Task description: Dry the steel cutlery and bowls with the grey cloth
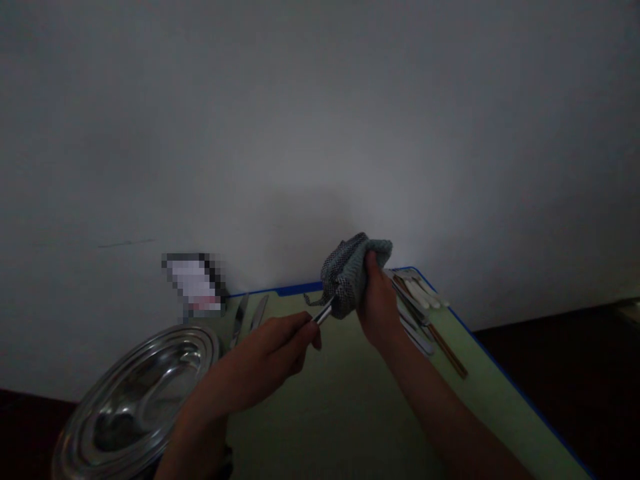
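Note:
My left hand is closed in a pinch on the handle of a metal utensil. The utensil's far end is buried in a bunched grey-green cloth, so I cannot tell what kind it is. My right hand is wrapped round that cloth, squeezing it over the utensil. Both hands are held above a pale green mat with a blue edge on a table against a white wall.
A shiny oval steel tray sits at the lower left. Two table knives lie on the mat's far left. Several pieces of cutlery and chopsticks lie in a row at the mat's far right. A blurred-out small object stands by the wall.

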Tool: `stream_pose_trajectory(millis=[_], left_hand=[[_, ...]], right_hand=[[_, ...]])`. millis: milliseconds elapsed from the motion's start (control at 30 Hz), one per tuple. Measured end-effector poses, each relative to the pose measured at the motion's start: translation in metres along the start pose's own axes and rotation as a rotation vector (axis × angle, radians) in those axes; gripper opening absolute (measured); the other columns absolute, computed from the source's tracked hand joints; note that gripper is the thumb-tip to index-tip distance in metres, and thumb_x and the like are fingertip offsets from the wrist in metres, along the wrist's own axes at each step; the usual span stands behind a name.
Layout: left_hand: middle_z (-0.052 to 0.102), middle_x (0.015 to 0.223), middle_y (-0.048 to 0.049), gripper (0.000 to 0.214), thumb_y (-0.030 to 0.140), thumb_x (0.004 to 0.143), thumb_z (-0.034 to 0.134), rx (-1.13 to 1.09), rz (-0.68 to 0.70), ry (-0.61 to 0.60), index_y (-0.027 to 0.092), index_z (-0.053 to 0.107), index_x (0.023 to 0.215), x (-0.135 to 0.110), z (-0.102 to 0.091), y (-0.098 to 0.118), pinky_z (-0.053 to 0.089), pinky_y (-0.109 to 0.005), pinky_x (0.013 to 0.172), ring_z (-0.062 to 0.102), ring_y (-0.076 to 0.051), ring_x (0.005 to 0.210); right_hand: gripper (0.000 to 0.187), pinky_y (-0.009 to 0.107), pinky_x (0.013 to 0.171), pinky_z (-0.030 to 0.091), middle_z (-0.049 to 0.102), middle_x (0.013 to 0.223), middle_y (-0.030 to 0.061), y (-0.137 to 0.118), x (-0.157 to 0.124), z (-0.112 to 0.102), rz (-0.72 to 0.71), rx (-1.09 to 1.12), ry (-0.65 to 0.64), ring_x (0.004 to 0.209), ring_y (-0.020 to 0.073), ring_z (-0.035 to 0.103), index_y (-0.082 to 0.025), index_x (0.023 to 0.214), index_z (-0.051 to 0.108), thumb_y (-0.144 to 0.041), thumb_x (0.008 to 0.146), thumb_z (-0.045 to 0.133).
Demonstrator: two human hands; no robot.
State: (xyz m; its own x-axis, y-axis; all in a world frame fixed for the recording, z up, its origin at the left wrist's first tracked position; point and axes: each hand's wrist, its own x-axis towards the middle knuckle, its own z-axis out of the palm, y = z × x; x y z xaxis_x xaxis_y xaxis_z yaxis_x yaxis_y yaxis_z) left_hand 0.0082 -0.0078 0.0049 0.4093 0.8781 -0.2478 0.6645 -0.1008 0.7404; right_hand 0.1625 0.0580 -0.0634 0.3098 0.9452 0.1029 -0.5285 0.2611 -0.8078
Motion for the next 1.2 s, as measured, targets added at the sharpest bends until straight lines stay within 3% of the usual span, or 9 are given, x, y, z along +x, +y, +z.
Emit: stream_pose_trajectory(millis=[133,467,867,1000,1200], left_hand=[[0.041,0.056,0.0058,0.035,0.045,0.087,0.033,0.026,0.006,0.003,0.018,0.056,0.083,-0.0004,-0.0011,-0.0001,0.035,-0.021,0.048,0.041,-0.009,0.05],[0.039,0.056,0.0061,0.035,0.044,0.088,0.032,-0.004,-0.004,-0.005,0.018,0.054,0.084,-0.0014,-0.0018,-0.0038,0.034,-0.02,0.048,0.039,-0.009,0.05],[0.041,0.056,0.0058,0.035,0.046,0.088,0.034,0.008,-0.024,-0.013,0.018,0.054,0.083,0.0016,-0.0006,-0.0035,0.034,-0.02,0.048,0.04,-0.009,0.051],[0.04,0.056,0.006,0.034,0.044,0.088,0.033,0.005,-0.014,-0.035,0.018,0.055,0.084,-0.0002,-0.0016,-0.0015,0.033,-0.02,0.047,0.039,-0.009,0.05],[0.042,0.057,0.0054,0.033,0.043,0.088,0.033,0.057,0.035,-0.015,0.019,0.056,0.082,-0.0014,-0.0011,-0.0011,0.036,-0.021,0.05,0.043,-0.01,0.052]], right_hand=[[0.047,0.029,0.075,0.045,0.068,0.094,0.0042,-0.0013,0.003,-0.0023,0.035,-0.057,0.085,0.086,0.0167,0.06,-0.019,0.098,0.066,-0.059,0.075,0.053],[0.05,0.032,0.073,0.047,0.069,0.087,0.0042,0.0013,-0.0047,0.0045,0.102,-0.031,-0.023,0.079,0.0175,0.061,-0.018,0.092,0.065,-0.062,0.074,0.052],[0.049,0.031,0.074,0.046,0.068,0.09,0.0044,0.0002,-0.0034,0.0023,0.101,-0.076,0.017,0.081,0.0174,0.061,-0.017,0.09,0.066,-0.062,0.073,0.053],[0.048,0.031,0.076,0.046,0.068,0.095,0.0042,-0.0018,0.0006,0.0006,0.07,0.01,0.017,0.088,0.0179,0.061,-0.02,0.095,0.065,-0.061,0.075,0.051],[0.051,0.029,0.074,0.045,0.068,0.094,0.0047,-0.0032,-0.0038,0.0032,-0.007,-0.046,0.16,0.087,0.0176,0.06,-0.019,0.091,0.066,-0.063,0.078,0.045]])
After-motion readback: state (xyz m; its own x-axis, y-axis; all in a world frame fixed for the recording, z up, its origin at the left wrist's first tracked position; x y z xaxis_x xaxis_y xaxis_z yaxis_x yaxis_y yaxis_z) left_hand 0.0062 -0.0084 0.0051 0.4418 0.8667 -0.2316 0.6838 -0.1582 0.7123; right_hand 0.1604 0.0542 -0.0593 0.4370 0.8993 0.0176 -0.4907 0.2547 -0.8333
